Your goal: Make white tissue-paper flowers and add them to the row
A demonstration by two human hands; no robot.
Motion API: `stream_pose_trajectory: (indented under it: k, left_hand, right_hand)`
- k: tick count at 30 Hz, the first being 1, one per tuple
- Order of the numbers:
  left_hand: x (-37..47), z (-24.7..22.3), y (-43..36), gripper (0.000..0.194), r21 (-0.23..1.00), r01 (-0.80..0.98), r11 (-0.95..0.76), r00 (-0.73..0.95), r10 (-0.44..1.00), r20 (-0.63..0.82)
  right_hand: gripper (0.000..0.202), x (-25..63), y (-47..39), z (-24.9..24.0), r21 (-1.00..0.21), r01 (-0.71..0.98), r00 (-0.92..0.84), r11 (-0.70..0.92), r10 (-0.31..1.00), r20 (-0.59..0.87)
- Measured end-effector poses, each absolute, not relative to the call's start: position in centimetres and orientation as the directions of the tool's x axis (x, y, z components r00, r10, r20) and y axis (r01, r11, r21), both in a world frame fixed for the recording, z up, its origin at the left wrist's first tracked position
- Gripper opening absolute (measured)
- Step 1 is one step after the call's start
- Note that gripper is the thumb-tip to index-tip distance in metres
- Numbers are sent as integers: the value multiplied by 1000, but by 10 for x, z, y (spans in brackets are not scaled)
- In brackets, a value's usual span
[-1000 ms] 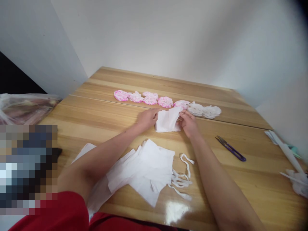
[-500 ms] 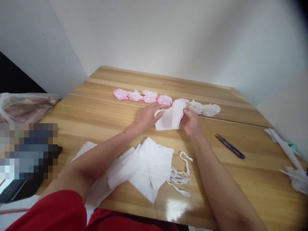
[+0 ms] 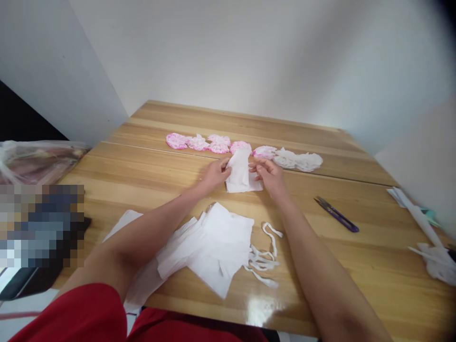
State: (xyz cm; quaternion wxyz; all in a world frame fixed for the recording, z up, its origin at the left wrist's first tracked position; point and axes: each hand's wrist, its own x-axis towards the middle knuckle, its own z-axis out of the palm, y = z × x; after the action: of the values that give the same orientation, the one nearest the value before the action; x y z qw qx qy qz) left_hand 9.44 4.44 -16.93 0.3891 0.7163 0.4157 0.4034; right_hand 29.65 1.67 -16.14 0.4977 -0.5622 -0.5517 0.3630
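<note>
A sheet of thin white tissue paper (image 3: 238,171) lies on the table between my hands, with a flap folded across it toward the left. My left hand (image 3: 215,174) is closed at its left edge, pinching the folded paper between thumb and fingers. At the paper's right side is my right hand (image 3: 270,176), its fingers bent and apart, the tips just over the paper. Behind the sheet runs a row of pink-edged ruffled paper flowers (image 3: 219,144). White ruffled paper pieces (image 3: 299,160) continue that row to the right.
A fanned stack of white sheets (image 3: 217,242) lies near my body, with white paper strips (image 3: 263,259) beside it. Thread snips (image 3: 337,214) rest to the right. Plastic wrapping (image 3: 440,263) lies at the right edge, a clear bag (image 3: 39,161) at the left. Walls stand behind the table.
The paper's flap has swung from right to left across the sheet. My right hand has shifted left and loosened from the flap; my left hand has closed at the left edge.
</note>
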Motion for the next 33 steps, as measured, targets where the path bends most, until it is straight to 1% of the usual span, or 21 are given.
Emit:
stream_pose_trajectory:
  k: [3,5,7,8,10,12,14,16,18,20,21,24,27,29,31,32,33]
  left_hand:
    - [95,-171,45,31,905,259,-337,323,913,247]
    - [96,-172,47,29,917,235,-322,313,918,243]
    - [96,-173,48,27,929,207,-306,302,923,237]
    - [96,-173,49,27,935,196,-297,299,926,232]
    - [96,-174,50,26,943,182,-278,294,931,218]
    - [96,-174,51,25,949,172,-264,289,935,207]
    - [96,-174,51,24,954,161,-253,283,938,201]
    - [97,-173,51,20,960,142,-241,279,940,195]
    - [97,-171,52,15,969,94,-230,277,941,196]
    - [94,-164,55,9,974,13,-225,268,939,214]
    - [91,-160,57,8,973,-34,-228,257,939,229]
    - [78,-139,63,6,952,-163,-258,210,934,289]
    - [61,-113,66,15,921,-297,-252,197,927,318]
    - [53,-97,64,22,902,-365,-232,253,907,336]
    - [48,-85,60,21,901,-364,-234,342,867,364]
    - [48,-82,57,17,911,-328,-248,392,842,371]
    - [49,-79,53,13,923,-272,-271,446,815,371]
  right_hand:
    - [28,297,16,-163,-933,328,152,146,967,205]
    - [21,297,9,-156,-919,349,124,187,962,243]
    - [20,295,1,-146,-902,372,-3,219,972,234]
    - [23,293,-3,-141,-890,399,-100,222,975,198]
    - [29,287,-9,-131,-822,528,-283,215,957,68]
    - [33,279,-9,-125,-675,694,-380,251,924,-48]
    - [33,273,-7,-122,-482,812,-415,328,906,-82]
    - [31,269,-6,-119,-290,868,-439,402,895,-75]
    - [29,267,-9,-117,-128,896,-440,426,891,-115]
    - [32,267,-15,-114,-41,908,-416,416,890,-187]
    - [34,266,-19,-112,-31,916,-398,401,892,-213]
    - [39,264,-31,-108,-72,933,-360,353,904,-230]
    - [38,261,-37,-107,-96,944,-330,316,915,-233]
    - [37,261,-38,-109,-125,946,-320,299,920,-226]
    - [36,264,-36,-111,-182,945,-308,271,925,-221]
    - [36,265,-36,-111,-227,941,-300,252,930,-210]
    - [35,266,-35,-111,-297,927,-291,227,938,-190]
